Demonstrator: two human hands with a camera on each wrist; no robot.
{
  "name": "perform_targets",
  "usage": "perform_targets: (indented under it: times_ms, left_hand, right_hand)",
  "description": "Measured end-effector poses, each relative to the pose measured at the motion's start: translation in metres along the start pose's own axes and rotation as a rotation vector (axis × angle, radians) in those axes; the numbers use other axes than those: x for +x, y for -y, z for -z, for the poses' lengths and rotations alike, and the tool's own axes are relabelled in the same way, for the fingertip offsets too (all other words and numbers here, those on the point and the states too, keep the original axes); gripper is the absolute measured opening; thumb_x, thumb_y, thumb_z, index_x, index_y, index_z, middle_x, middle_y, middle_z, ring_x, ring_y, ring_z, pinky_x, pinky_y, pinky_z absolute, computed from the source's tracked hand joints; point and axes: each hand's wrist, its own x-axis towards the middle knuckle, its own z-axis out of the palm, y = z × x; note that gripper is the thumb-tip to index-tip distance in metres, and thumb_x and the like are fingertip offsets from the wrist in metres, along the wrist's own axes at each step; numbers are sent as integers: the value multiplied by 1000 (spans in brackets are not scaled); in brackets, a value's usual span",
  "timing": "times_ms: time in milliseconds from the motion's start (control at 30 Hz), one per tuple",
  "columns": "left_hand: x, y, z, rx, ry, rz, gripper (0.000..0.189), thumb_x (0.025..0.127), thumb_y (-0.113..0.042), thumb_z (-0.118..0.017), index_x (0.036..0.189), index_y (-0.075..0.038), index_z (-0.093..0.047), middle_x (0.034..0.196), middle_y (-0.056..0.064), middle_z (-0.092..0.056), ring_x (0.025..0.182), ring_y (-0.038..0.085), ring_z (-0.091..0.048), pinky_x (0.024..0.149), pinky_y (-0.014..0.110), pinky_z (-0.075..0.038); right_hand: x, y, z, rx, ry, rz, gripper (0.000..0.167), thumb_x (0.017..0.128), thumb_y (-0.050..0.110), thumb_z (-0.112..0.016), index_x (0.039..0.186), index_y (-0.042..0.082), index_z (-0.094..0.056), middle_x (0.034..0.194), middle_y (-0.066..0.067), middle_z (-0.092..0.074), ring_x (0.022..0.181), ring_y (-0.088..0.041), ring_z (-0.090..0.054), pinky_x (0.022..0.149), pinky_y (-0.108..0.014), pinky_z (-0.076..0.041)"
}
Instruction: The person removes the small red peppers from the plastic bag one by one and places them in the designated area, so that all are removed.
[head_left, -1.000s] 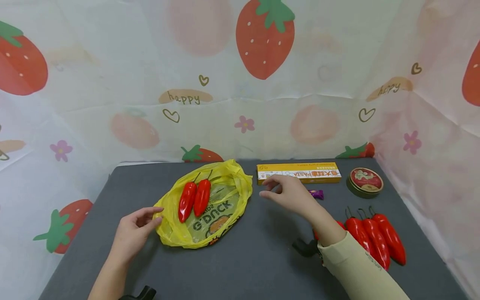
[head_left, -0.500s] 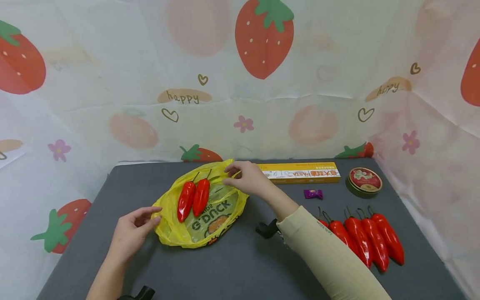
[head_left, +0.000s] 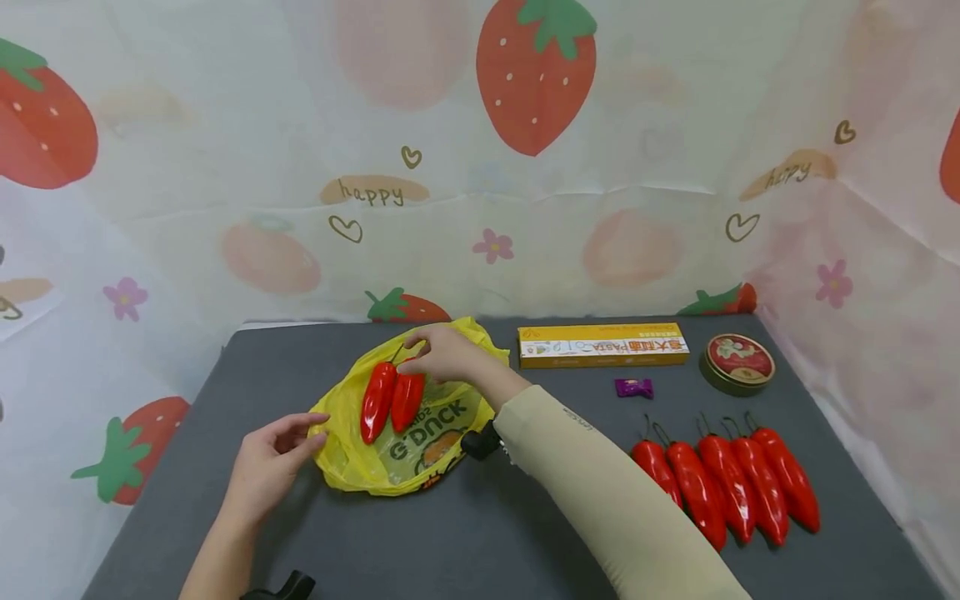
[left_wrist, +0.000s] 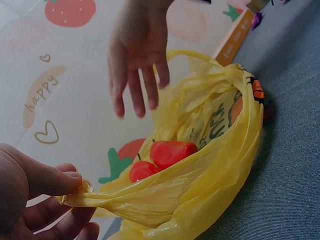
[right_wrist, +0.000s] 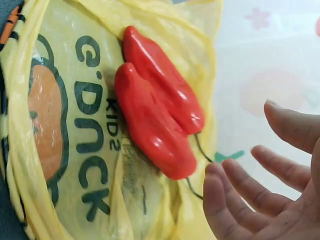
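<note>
A yellow plastic bag with dark lettering lies spread on the dark table. Two glossy red chili peppers with thin dark stems lie side by side on it. My left hand pinches a gathered part of the bag's left rim, plain in the left wrist view between thumb and fingers. Above the far side of the bag hovers my right hand, close to the stems, covering part of one pepper in the head view. The right wrist view shows its fingers loosely bent, apart from the peppers.
At the right lies a row of several red chili peppers. A small purple wrapped candy sits behind them. Farther back are a yellow pasta box and a round red-lidded tin. A strawberry-print cloth hangs behind the table.
My right hand has moved left, from in front of the pasta box to over the peppers on the bag. The left hand keeps its pinch on the bag's rim.
</note>
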Motion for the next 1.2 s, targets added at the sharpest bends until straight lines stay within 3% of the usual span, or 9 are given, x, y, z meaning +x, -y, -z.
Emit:
perform_targets:
  times_ms: [133, 267, 400, 500, 633, 733, 867, 1000, 1200]
  left_hand:
    - [0, -1, -2, 2, -10, -4, 36, 96, -29, -71, 126, -11, -70, 116, 12, -65, 89, 15, -57, 71, 19, -55]
    - [1, -4, -2, 11, -10, -13, 36, 96, -30, -71, 126, -11, -70, 115, 11, -66, 88, 15, -58, 71, 21, -56]
    - [2, -6, -2, 10, 7, -15, 36, 96, -30, -71, 127, -11, -70, 115, 12, -65, 90, 17, -58, 73, 24, -57]
    - [1, -6, -2, 6, 9, 2, 37, 96, -30, -71, 127, -11, -69, 115, 12, -65, 91, 18, -57, 73, 23, -56]
    - [-1, -5, 0, 3, 6, 24, 38, 96, -32, -71, 128, -12, -69, 115, 11, -64, 92, 18, -56, 73, 24, -56]
    - [-1, -5, 1, 9, 7, 24, 37, 96, -31, -70, 128, -12, -69, 116, 11, -65, 92, 19, -57, 73, 23, -56]
    - [0, -5, 0, 21, 12, 17, 37, 96, -30, -70, 128, -12, -69, 116, 12, -66, 93, 20, -57, 72, 22, -56]
    - [-1, -5, -2, 20, 18, 21, 37, 96, -31, -70, 128, -12, -69, 118, 12, -66, 94, 21, -57, 73, 21, -55]
    - [-2, -6, -3, 10, 19, 30, 38, 96, -32, -69, 129, -12, -68, 122, 13, -64, 97, 22, -56, 75, 21, -56]
  right_hand:
    - [11, -1, -10, -81, -20, -45, 58, 94, 30, -72, 144, 10, -53, 132, -11, -62, 91, -19, -61, 82, -34, -55]
    - [19, -5, -20, -77, -60, -124, 66, 95, 28, -71, 152, 11, -43, 149, -11, -51, 124, -25, -56, 101, -38, -50]
    - [26, -14, -29, -39, -63, -213, 72, 96, 29, -70, 158, 16, -35, 155, -10, -45, 132, -28, -52, 101, -43, -51]
    - [27, -21, -34, -15, -36, -238, 74, 96, 32, -70, 159, 21, -33, 157, -9, -43, 132, -28, -51, 93, -44, -54]
    - [29, -27, -40, -48, -12, -232, 73, 93, 31, -73, 156, 21, -39, 154, -9, -46, 127, -26, -52, 93, -41, -53]
    - [30, -28, -43, -77, -23, -234, 70, 89, 30, -78, 150, 18, -47, 143, -9, -54, 111, -24, -57, 88, -37, -53]
    - [28, -24, -44, -29, -64, -249, 62, 85, 27, -83, 138, 14, -52, 123, -9, -60, 92, -24, -57, 74, -35, -53]
    - [24, -17, -46, -15, -105, -233, 52, 86, 19, -82, 129, 14, -54, 113, -8, -61, 90, -22, -57, 73, -32, -51]
    - [18, -5, -45, -3, -121, -175, 43, 88, 17, -78, 126, 15, -56, 113, -7, -62, 89, -21, -60, 69, -29, -55]
